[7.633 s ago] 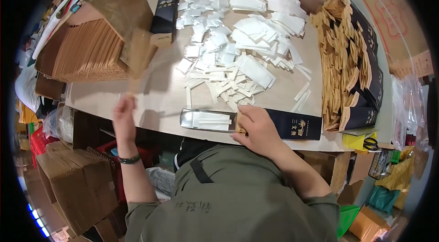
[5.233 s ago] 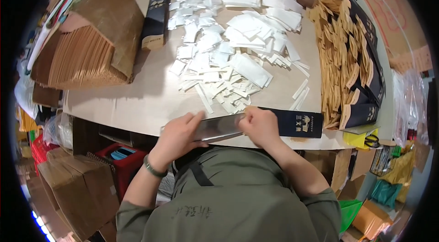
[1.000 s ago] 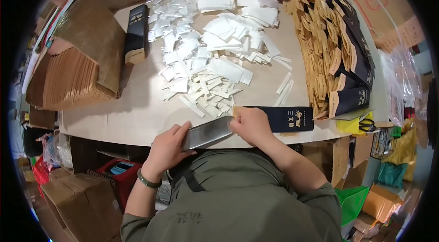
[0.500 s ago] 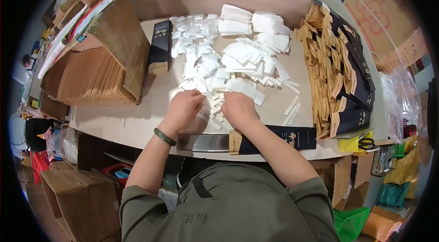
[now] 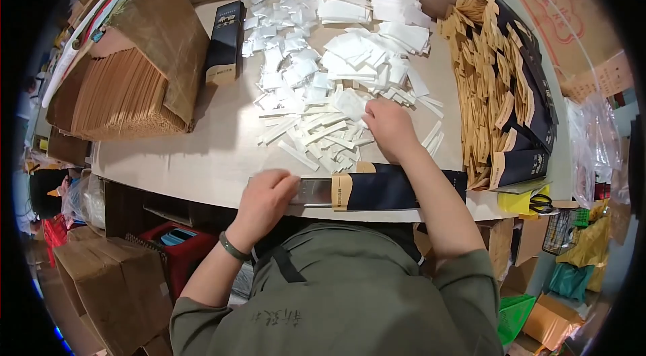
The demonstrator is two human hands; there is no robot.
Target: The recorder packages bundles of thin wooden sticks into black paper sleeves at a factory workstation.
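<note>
My right hand [image 5: 390, 128] reaches over a heap of small white strips [image 5: 323, 135], its fingers pinched at the edge of a thin white packet [image 5: 349, 104]. My left hand [image 5: 268, 196] hovers at the table's front edge, over the left end of a shiny metal plate [image 5: 313, 192]. Its fingers are curled together; anything between them is hidden. A dark blue paper sleeve with a tan end [image 5: 377, 192] lies on the plate's right part, beneath my right forearm. Small clear-white sachets [image 5: 296, 70] and folded white sheets [image 5: 363, 56] are heaped farther back.
A cardboard box of brown card pieces [image 5: 128, 93] stands at the left, beside a dark sleeve [image 5: 225, 40]. Rows of dark-and-tan sleeves [image 5: 494, 93] line the right side. Black-handled scissors [image 5: 540, 204] sit in a yellow holder [image 5: 515, 202] at the right edge.
My left hand has drawn back from the strips to the table's front edge. My right hand has moved right and away from me, to the white packet. The view has tilted slightly downward.
</note>
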